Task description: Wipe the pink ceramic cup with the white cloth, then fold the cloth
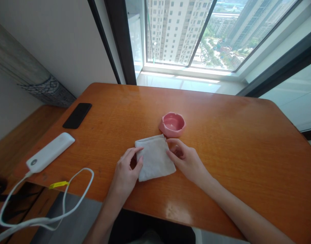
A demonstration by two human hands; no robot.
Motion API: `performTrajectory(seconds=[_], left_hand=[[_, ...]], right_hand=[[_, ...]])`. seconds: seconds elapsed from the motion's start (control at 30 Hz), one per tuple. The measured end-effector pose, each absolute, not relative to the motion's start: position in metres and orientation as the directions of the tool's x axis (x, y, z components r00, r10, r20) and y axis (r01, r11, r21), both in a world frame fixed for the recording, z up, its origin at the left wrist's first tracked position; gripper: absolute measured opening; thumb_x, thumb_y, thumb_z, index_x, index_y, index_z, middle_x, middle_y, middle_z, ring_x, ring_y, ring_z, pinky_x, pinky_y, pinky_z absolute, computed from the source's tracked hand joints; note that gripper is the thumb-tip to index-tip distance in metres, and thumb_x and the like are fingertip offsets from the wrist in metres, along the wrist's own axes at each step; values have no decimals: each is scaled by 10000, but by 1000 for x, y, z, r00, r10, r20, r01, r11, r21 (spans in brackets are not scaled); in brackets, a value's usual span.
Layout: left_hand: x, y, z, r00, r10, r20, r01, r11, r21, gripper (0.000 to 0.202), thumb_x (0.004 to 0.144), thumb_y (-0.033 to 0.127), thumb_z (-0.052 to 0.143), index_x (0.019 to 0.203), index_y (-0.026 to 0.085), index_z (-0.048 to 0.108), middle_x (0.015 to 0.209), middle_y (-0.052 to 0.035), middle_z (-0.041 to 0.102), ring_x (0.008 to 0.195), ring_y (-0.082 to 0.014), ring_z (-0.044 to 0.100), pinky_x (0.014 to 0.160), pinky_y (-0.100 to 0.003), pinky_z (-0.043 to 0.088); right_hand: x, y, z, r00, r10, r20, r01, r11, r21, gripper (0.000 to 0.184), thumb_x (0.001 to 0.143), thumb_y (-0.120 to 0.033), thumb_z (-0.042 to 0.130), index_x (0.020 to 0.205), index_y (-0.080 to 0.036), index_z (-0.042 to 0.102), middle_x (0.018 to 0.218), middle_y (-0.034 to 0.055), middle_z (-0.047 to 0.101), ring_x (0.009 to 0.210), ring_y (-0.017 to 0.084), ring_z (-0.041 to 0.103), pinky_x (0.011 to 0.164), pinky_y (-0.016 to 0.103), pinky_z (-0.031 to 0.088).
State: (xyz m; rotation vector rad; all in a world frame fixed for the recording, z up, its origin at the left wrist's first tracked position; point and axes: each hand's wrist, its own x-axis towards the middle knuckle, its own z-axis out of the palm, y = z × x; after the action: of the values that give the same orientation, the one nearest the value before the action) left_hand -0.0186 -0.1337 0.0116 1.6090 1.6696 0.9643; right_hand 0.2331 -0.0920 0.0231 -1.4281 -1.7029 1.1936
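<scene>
A folded white cloth (155, 158) lies flat on the wooden table, roughly square, with its layered edges showing at the top left. My left hand (126, 172) is at the cloth's left edge, thumb and index finger apart, their tips touching the fabric. At the right edge is my right hand (187, 159), its index fingertip near the top right corner and its thumb lower on the side, with a gap between them. The other fingers of both hands are partly hidden. Just beyond the cloth stands a pink scalloped bowl (172, 124), with nothing visible inside.
A black phone (77, 116) lies at the table's far left. Nearer sits a white power strip (50, 152), its looped white cable (90, 181) with a yellow tag (58, 184) hanging past the edge. Behind the wooden table (234, 142) is a window (180, 34).
</scene>
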Motion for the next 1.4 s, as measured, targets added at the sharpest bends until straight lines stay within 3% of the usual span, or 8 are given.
performTrajectory(seconds=[0.2, 0.53, 0.67, 0.77, 0.87, 1.03, 1.2, 1.4], left_hand=[[-16, -129, 2, -126, 985, 117, 583, -22, 812, 388, 1054, 278, 627, 1429, 240, 722, 1369, -97, 733, 1173, -248, 741, 1033, -374, 604], [-16, -125, -7, -108, 981, 159, 648, -52, 760, 419, 1096, 304, 606, 1502, 221, 668, 1552, -142, 641, 1383, -302, 684, 1170, -460, 583], [-9, -130, 4, -88, 940, 331, 787, -137, 601, 440, 1130, 326, 571, 1552, 210, 618, 1714, -179, 496, 1415, -328, 646, 1214, -541, 557], [1, -131, 8, 83, 918, 387, 882, -248, 400, 498, 1160, 272, 459, 1648, 192, 509, 1713, -173, 538, 1558, -347, 549, 1298, -581, 489], [4, -126, -3, 243, 917, 317, 915, -325, 239, 609, 1163, 254, 393, 1747, 94, 328, 1781, -218, 457, 1691, -366, 413, 1373, -598, 417], [-6, -123, -23, 418, 871, 257, 887, -452, 90, 690, 1172, 304, 365, 1773, 9, 199, 1830, -270, 339, 1730, -395, 336, 1380, -596, 422], [1, -131, -21, 478, 844, 242, 860, -506, 67, 719, 1167, 282, 367, 1791, 21, 123, 1846, -264, 293, 1749, -377, 287, 1393, -581, 410], [30, -123, -19, 554, 812, 183, 811, -576, 101, 699, 1153, 313, 403, 1747, -21, 246, 1846, -285, 262, 1745, -399, 275, 1424, -566, 356]], right_hand=[[230, -89, 12, -236, 967, 96, 522, 209, -827, 198, 1066, -311, 603, 1100, -254, 790, 934, 33, 759, 763, 174, 681, 702, 307, 526], [226, -87, 9, -244, 951, 188, 617, 302, -727, 244, 1100, -215, 582, 1186, -260, 806, 1135, 62, 798, 889, 187, 759, 788, 313, 588], [223, -96, 18, -253, 896, 364, 778, 412, -474, 333, 1094, -188, 561, 1348, -232, 771, 1249, 122, 770, 1080, 271, 748, 854, 392, 648], [215, -97, 22, -423, 764, 487, 758, 593, -272, 436, 1074, -120, 522, 1469, -145, 705, 1368, 176, 761, 1290, 329, 699, 1059, 495, 655], [203, -93, 15, -590, 686, 426, 683, 705, -188, 488, 1100, -145, 500, 1564, -45, 613, 1607, 227, 651, 1585, 374, 534, 1304, 567, 514], [193, -103, -6, -592, 777, 212, 752, 628, -200, 629, 1166, -334, 448, 1699, -2, 425, 1797, 253, 432, 1718, 411, 356, 1385, 648, 384], [202, -132, -12, -508, 844, 175, 824, 535, -187, 657, 1163, -332, 428, 1753, -53, 349, 1852, 202, 318, 1752, 414, 265, 1382, 705, 342], [232, -141, -12, -482, 854, 195, 849, 510, -138, 716, 1181, -345, 393, 1809, -84, 168, 1852, 193, 303, 1738, 416, 306, 1347, 750, 362]])
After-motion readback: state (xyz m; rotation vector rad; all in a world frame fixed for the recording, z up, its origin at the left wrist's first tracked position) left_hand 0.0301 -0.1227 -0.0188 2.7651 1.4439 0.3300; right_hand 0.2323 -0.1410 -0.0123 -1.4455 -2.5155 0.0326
